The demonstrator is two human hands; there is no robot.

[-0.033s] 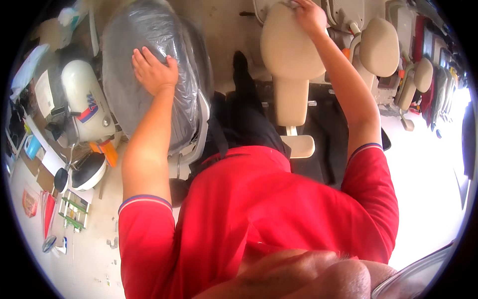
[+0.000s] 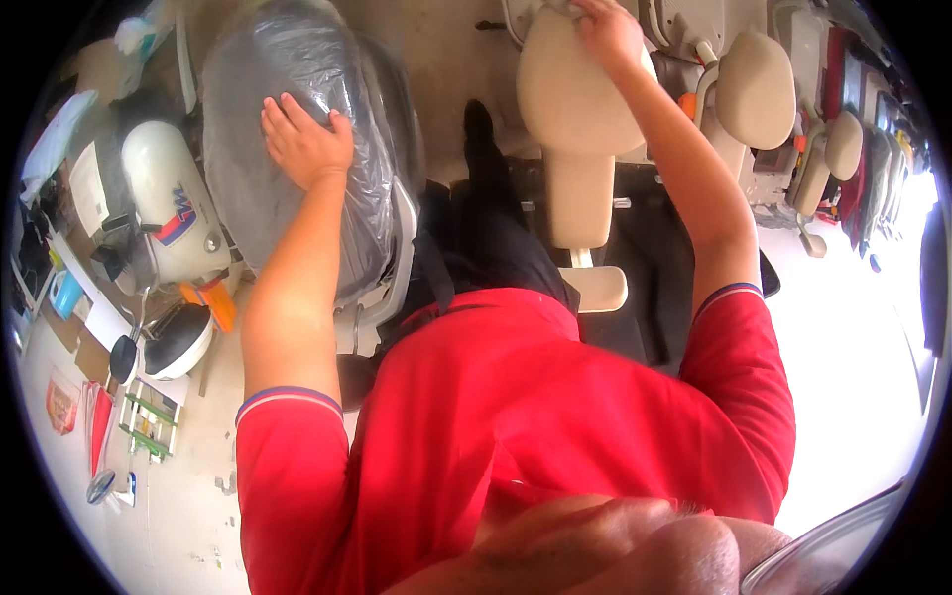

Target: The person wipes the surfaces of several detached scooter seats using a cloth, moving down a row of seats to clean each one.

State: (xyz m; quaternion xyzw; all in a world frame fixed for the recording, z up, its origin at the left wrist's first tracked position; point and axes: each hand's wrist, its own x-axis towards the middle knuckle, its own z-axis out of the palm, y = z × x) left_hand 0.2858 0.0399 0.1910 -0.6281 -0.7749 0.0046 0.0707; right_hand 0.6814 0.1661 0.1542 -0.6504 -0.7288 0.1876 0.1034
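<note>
My left hand (image 2: 309, 142) lies flat with its fingers spread on a large grey padded seat or backrest (image 2: 243, 188) wrapped in clear plastic. My right hand (image 2: 610, 38) reaches to the far end of a beige rounded pad (image 2: 570, 94). Its fingers are bent at the picture's top edge, over a pale greyish thing too small and cut off to name. Joined below the pad are a narrow beige section (image 2: 580, 203) and a small beige plate (image 2: 593, 290).
More beige pads (image 2: 757, 91) on frames stand in a row to the right. At left are a white rounded tank-like body (image 2: 169, 193), a round mirror (image 2: 123, 357), an orange box (image 2: 210, 297) and a green-and-white rack (image 2: 149, 421). A black surface (image 2: 635, 327) lies under the beige plate.
My right hand has shifted slightly to the left along the far end of the beige pad. My left hand stays on the plastic-wrapped seat.
</note>
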